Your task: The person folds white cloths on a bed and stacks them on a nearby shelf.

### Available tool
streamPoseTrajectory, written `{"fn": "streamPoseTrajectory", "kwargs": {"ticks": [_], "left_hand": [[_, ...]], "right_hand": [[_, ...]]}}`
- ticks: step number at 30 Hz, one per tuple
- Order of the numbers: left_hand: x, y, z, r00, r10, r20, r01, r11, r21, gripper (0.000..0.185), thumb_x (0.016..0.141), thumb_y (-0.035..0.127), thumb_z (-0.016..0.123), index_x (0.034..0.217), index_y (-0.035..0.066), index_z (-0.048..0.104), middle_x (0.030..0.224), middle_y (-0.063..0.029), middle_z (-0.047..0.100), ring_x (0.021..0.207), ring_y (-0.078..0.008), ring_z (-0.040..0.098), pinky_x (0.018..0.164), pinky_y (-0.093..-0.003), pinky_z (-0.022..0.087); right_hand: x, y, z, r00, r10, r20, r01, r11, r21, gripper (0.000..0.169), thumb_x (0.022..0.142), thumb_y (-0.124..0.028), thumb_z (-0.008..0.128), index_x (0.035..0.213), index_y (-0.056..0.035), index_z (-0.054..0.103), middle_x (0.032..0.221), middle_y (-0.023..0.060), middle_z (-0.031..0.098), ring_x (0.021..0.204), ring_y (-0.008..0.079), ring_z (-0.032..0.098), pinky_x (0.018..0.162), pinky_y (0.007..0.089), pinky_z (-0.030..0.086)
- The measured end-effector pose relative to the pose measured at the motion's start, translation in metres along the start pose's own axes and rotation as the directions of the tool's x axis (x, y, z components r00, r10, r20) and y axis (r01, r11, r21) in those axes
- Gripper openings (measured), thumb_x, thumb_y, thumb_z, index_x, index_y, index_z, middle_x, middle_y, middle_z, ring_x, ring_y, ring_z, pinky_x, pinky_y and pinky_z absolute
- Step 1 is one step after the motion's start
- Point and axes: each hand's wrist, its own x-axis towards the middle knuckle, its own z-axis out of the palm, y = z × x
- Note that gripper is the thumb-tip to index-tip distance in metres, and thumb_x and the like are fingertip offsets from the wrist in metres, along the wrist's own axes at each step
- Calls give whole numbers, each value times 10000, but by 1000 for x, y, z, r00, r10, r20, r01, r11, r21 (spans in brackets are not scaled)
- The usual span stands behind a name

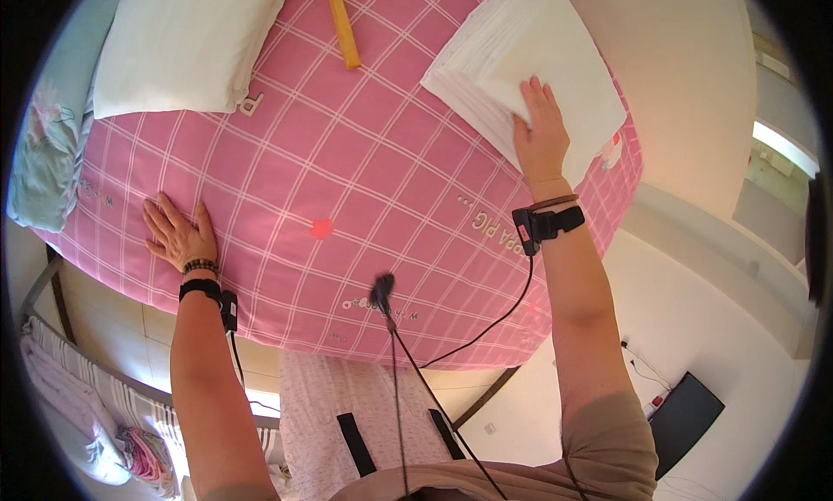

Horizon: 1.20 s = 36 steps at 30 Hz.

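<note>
My left hand (179,237) lies flat, fingers spread, on the pink checked bedsheet (280,176), holding nothing. On the right, my right hand (543,136) rests palm down on a stack of folded white cloth (573,65), its thumb apart from the fingers. That stack sits askew near the sheet's right edge, its layered folds showing on the left side. Another folded white cloth (176,45) lies at the upper left, apart from both hands. Between the two white bundles, a yellow strap-like strip (345,32) lies on the sheet.
A rolled light-blue quilt (49,156) borders the bed's left side. A black cord with a dark tip (382,289) hangs before me, and a cable runs from each wrist band. The wall (677,58) stands close on the right. Striped bedding (110,397) shows at lower left.
</note>
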Motion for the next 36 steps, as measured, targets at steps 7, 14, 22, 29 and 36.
{"fn": "streamPoseTrajectory", "kwargs": {"ticks": [7, 14, 22, 29, 36], "left_hand": [[2, 1, -3, 1000, 8, 0, -8, 999, -45, 684, 825, 519, 368, 1363, 130, 201, 1428, -107, 145, 1317, -257, 125, 1000, -542, 113], [0, -2, -4, 1000, 12, -12, -13, 995, -95, 686, 822, 513, 382, 1363, 130, 207, 1429, -114, 135, 1318, -265, 117, 999, -549, 108], [4, -2, -11, 987, -29, 160, 48, 992, -114, 739, 779, 528, 437, 1360, 131, 211, 1429, -120, 124, 1324, -268, 84, 998, -570, 91], [9, -5, -19, 968, -45, 248, 88, 982, -165, 758, 762, 519, 469, 1359, 132, 208, 1430, -124, 109, 1325, -265, 76, 999, -569, 84], [8, -15, -19, 951, -46, 304, 127, 959, -254, 739, 773, 524, 446, 1360, 140, 210, 1431, -123, 107, 1322, -273, 89, 1004, -563, 56]], "right_hand": [[-3, 0, 11, 984, 168, -60, -162, 983, 92, 403, 825, -143, 519, 1212, -62, 445, 1131, 164, 509, 1008, 261, 504, 816, 382, 394], [-11, -28, 18, 995, 9, 97, 6, 989, -145, 644, 730, -224, 627, 1286, -67, 344, 1349, 179, 290, 1237, 335, 281, 983, 471, 243], [-2, -3, -6, 974, -20, 224, 24, 1000, -16, 621, 697, -112, 641, 1246, -23, 366, 1314, 185, 341, 1178, 318, 378, 948, 365, 347], [-10, -12, 5, 992, 43, 116, 2, 934, -358, 669, 687, -93, 601, 1288, -70, 309, 1071, 171, 460, 1021, 334, 438, 905, 395, 352], [40, -7, -102, 917, 399, -27, -398, 917, 23, 493, 776, -74, 480, 1240, 14, 338, 1173, 227, 456, 1129, 312, 425, 939, 366, 335]]}}
